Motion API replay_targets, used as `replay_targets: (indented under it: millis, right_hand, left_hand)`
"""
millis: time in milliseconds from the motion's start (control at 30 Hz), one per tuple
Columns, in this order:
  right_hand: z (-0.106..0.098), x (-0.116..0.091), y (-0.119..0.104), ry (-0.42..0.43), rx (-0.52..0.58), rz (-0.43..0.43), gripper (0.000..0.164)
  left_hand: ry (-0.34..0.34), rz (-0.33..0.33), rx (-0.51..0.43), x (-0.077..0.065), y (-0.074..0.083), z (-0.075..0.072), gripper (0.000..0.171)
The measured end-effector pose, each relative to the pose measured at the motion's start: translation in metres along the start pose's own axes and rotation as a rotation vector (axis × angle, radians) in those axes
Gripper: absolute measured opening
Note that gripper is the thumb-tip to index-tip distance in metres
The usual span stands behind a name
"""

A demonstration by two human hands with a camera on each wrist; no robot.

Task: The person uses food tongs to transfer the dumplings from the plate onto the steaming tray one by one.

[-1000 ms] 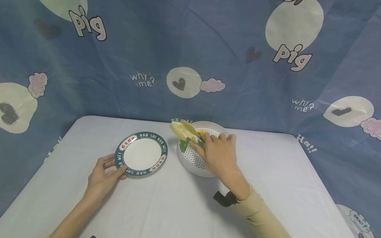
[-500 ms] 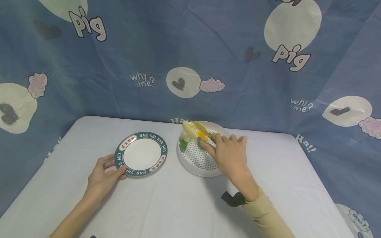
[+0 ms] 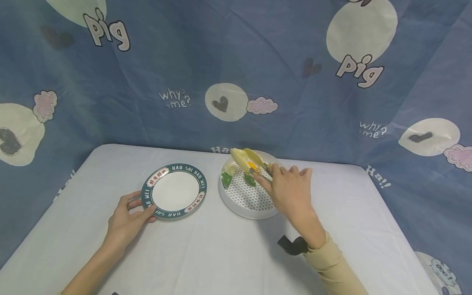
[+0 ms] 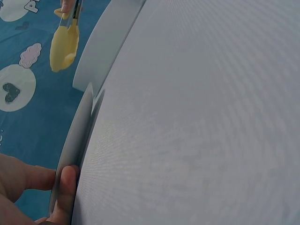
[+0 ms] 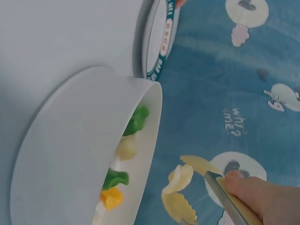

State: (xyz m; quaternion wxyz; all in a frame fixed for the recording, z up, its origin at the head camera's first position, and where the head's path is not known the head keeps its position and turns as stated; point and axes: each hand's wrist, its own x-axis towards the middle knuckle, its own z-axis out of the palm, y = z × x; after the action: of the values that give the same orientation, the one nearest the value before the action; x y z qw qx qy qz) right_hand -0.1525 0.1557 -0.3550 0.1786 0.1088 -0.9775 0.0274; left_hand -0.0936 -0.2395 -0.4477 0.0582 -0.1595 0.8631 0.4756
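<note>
My left hand [image 3: 127, 223] pinches the near-left rim of a round plate [image 3: 199, 180] with a dark green patterned border, thumb above and fingers at the edge. The plate sits on the white table. My right hand [image 3: 293, 190] grips a pair of metal tongs [image 5: 226, 199] with yellow scalloped heads, spread apart over a white perforated basket [image 3: 230, 203]. Inside the basket lie a green-and-pale vegetable piece [image 3: 226, 179], another green piece [image 3: 250, 180] and an orange-yellow piece [image 5: 112, 198]. I cannot tell whether the tongs hold anything.
The white cloth-covered table [image 3: 177, 258] ends just behind the plate and basket. A blue patterned curtain [image 3: 155, 127] hangs beyond its back edge. The plate stands left of the basket with a narrow gap between them. A black strap [image 3: 293, 246] circles the right wrist.
The right hand has moved right with the tongs, whose heads have shifted from the basket's left rim to over its back part. More basket contents show. The left hand and plate have stayed put.
</note>
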Motion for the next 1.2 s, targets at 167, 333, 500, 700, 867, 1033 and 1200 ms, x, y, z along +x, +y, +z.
replay_targets:
  millis: [167, 333, 500, 700, 867, 1033, 1200]
  right_hand:
    - [-0.001, 0.000, 0.001, -0.006, 0.002, 0.005, 0.065]
    - [-0.001, 0.001, 0.003, -0.032, 0.005, 0.019, 0.069]
    - [-0.001, 0.001, 0.004, -0.070, 0.023, 0.042, 0.076]
    - [-0.002, 0.001, 0.001, -0.088, 0.019, 0.041, 0.075]
    - [-0.002, 0.002, -0.003, -0.107, 0.025, 0.035, 0.071]
    - [-0.002, 0.003, -0.006, -0.115, 0.030, 0.035, 0.071]
    - [-0.003, 0.004, -0.013, -0.140, 0.016, 0.021, 0.081]
  left_hand:
    - [0.006, -0.001, 0.002, 0.000, -0.001, 0.000, 0.093]
    - [0.009, 0.000, 0.007, 0.001, -0.001, 0.000, 0.094]
    - [0.000, -0.002, 0.003, 0.001, -0.001, 0.000, 0.094]
    - [0.006, -0.004, 0.005, 0.000, 0.000, 0.001, 0.093]
    - [0.006, -0.002, 0.000, 0.001, -0.001, 0.001, 0.093]
    - [-0.001, 0.001, -0.007, 0.001, -0.002, 0.001, 0.094]
    - [0.001, 0.001, -0.006, 0.001, -0.003, 0.001, 0.094]
